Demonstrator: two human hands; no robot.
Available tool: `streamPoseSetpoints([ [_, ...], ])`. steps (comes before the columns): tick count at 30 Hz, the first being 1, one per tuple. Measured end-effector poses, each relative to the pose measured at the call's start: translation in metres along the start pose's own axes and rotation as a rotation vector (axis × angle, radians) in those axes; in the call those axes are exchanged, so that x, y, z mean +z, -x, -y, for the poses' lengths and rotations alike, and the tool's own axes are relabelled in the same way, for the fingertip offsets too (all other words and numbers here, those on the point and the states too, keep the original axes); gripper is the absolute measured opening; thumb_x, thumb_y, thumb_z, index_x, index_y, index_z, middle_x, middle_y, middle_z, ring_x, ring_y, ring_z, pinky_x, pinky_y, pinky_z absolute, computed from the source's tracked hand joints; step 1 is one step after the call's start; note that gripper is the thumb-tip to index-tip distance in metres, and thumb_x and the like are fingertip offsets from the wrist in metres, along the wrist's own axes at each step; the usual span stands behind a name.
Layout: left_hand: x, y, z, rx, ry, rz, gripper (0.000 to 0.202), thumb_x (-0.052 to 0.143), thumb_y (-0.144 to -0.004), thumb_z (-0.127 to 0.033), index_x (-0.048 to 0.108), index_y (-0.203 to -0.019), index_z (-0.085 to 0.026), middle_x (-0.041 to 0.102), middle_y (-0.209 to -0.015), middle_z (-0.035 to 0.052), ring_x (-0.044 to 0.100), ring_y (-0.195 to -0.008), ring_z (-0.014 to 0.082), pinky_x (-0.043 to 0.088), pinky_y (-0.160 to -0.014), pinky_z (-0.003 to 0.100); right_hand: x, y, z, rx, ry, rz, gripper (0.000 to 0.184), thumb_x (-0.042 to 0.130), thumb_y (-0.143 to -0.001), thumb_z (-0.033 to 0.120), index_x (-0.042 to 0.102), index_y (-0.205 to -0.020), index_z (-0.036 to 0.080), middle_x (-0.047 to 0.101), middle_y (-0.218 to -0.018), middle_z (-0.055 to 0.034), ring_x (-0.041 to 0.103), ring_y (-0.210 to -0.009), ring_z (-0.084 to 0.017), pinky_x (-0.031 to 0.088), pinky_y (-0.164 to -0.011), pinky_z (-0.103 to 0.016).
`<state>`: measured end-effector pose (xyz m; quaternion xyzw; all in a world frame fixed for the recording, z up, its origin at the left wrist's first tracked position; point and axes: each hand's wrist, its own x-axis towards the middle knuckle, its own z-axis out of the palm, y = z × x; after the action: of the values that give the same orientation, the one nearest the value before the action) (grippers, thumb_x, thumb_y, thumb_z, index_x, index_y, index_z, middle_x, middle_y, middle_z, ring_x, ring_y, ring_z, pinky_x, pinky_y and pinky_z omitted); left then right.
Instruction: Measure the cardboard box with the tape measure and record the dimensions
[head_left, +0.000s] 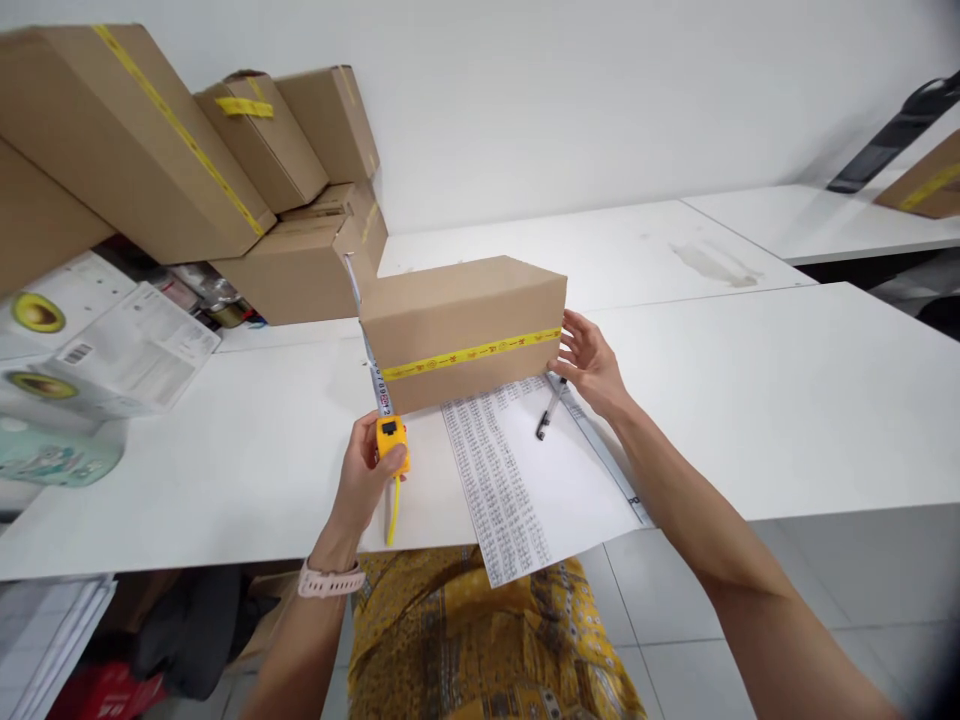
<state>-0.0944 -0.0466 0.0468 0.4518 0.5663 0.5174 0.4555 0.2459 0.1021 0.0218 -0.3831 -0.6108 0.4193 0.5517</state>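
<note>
A brown cardboard box [461,325] with a yellow tape band stands on the white table [787,400]. My left hand [360,480] is closed around a yellow tape measure [392,440]; its blade [367,340] runs up along the box's left edge. My right hand [589,362] touches the box's right end with fingers spread. A printed sheet [525,480] lies in front of the box, with a pen [550,410] on it near my right hand.
Several taped cardboard boxes [150,140] are stacked at the back left. Printed product cartons [90,350] lie on the left of the table. A second white table [810,215] stands behind at the right with another box [926,185] on it.
</note>
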Motion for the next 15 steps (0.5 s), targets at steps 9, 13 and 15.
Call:
streamPoseSetpoints([
  [9,0.000,0.001,0.013,-0.049,0.049,-0.128,0.065,0.083,-0.070,-0.046,0.052,-0.122,-0.023,0.064,-0.117,0.0080,0.065,-0.070,0.0150,0.052,-0.047,0.023,-0.001,0.008,-0.025,0.111,0.071,-0.024,0.057,0.075,-0.069,0.036,0.063,-0.124,0.027,0.069,-0.122,-0.0082,0.065,-0.115,-0.029,0.059,-0.087,-0.046],
  [13,-0.009,0.005,-0.003,0.139,0.079,-0.234,0.067,0.086,-0.067,-0.043,0.051,-0.121,-0.026,0.059,-0.136,0.0114,0.066,-0.073,0.0149,0.056,-0.054,0.025,-0.002,0.007,-0.022,0.109,0.112,-0.086,0.052,0.075,-0.072,0.040,0.064,-0.121,0.024,0.070,-0.116,-0.0085,0.067,-0.105,-0.026,0.058,-0.086,-0.045],
  [15,-0.012,0.013,-0.017,0.242,-0.008,-0.184,0.068,0.087,-0.067,-0.037,0.053,-0.125,-0.026,0.060,-0.137,0.0119,0.067,-0.081,0.0174,0.058,-0.063,0.028,-0.005,0.007,-0.012,0.089,0.118,-0.205,0.049,0.073,-0.077,0.046,0.064,-0.121,0.025,0.070,-0.114,-0.0075,0.068,-0.096,-0.023,0.059,-0.083,-0.042],
])
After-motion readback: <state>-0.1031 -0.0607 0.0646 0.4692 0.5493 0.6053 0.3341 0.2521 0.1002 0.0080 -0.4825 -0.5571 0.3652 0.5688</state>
